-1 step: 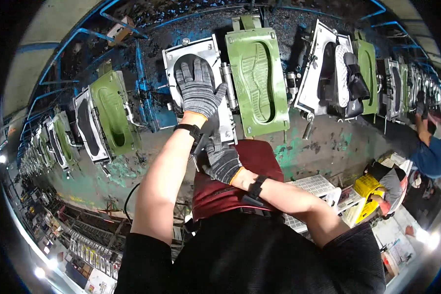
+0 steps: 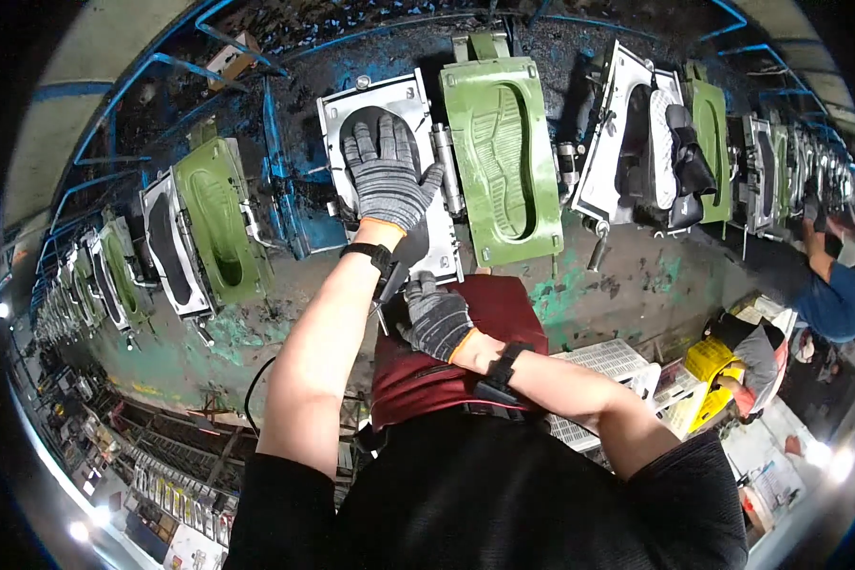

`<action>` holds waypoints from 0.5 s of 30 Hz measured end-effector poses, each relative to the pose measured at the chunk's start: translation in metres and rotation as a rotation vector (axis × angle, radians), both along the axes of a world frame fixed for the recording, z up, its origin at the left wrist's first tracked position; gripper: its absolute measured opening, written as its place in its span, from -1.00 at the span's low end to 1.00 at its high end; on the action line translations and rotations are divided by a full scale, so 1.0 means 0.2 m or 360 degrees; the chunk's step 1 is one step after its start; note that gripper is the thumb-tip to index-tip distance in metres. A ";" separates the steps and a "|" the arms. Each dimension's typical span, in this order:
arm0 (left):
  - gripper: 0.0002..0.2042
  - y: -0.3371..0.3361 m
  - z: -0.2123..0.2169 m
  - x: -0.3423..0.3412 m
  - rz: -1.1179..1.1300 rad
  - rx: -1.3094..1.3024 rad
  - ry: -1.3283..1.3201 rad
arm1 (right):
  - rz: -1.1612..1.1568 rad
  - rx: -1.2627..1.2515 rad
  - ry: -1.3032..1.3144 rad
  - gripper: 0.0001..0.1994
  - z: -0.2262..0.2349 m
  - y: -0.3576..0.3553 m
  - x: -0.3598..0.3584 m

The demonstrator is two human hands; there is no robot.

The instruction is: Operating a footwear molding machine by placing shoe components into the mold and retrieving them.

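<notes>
My left hand (image 2: 389, 180), in a grey striped knit glove, lies with fingers spread on a dark sole-shaped piece (image 2: 411, 249) in a silver metal mould (image 2: 332, 119). My right hand (image 2: 437, 318), gloved alike, is at the near end of that mould, just below the heel of the dark piece. Its thumb stands apart from the fingers, whose tips are at the mould's near edge; I see nothing held in it. Hinged to the mould's right side is a green mould half (image 2: 503, 157) with a ribbed sole-shaped hollow.
Right of it, another silver mould (image 2: 594, 180) carries a black shoe with a white sole (image 2: 663, 152). More silver-and-green moulds (image 2: 214, 214) line both sides. White crates (image 2: 603, 366) and a yellow crate (image 2: 711, 375) stand at right, near a person (image 2: 765, 361). Blue pipes (image 2: 161, 62) run behind.
My right hand has drawn back slightly toward me, its fingers lower against the mould's near end. My left hand stays pressed on the dark piece.
</notes>
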State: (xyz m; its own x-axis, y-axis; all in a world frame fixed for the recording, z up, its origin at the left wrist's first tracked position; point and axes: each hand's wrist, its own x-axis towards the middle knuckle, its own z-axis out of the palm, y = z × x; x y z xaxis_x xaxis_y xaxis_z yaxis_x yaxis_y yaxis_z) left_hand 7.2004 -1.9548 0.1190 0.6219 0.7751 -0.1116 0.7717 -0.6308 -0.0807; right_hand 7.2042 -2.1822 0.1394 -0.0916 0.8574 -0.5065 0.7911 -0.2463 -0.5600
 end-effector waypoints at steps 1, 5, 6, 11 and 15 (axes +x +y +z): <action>-0.03 0.00 0.00 -0.01 0.0012 -0.0007 -0.0034 | -0.0020 -0.0156 0.0018 -0.21 0.06 -0.01 0.01; 0.00 0.01 0.06 0.04 0.0012 -0.0155 -0.0319 | 0.0039 -0.0238 0.0154 -0.44 -0.13 -0.09 0.00; 0.01 0.03 0.09 -0.02 0.0054 -0.0105 -0.0311 | 0.0150 -0.0389 0.0175 -0.56 0.00 0.07 0.07; -0.22 0.29 -0.14 -0.31 0.0118 -0.0484 -0.1064 | 0.0343 -0.0406 -0.0175 -0.53 -0.10 0.13 0.00; -0.19 0.67 -0.49 -0.57 0.1211 -0.0761 -0.1527 | 0.0201 -0.0250 -0.0390 -0.53 -0.01 -0.10 0.05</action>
State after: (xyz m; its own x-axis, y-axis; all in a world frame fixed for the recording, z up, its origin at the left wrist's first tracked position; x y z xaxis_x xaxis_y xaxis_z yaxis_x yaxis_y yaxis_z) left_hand 7.0859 -1.8212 0.0209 0.0351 0.9721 -0.2321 0.5696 0.1714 0.8038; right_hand 7.2147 -2.2015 0.1381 -0.0510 0.7564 -0.6521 0.9275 -0.2062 -0.3117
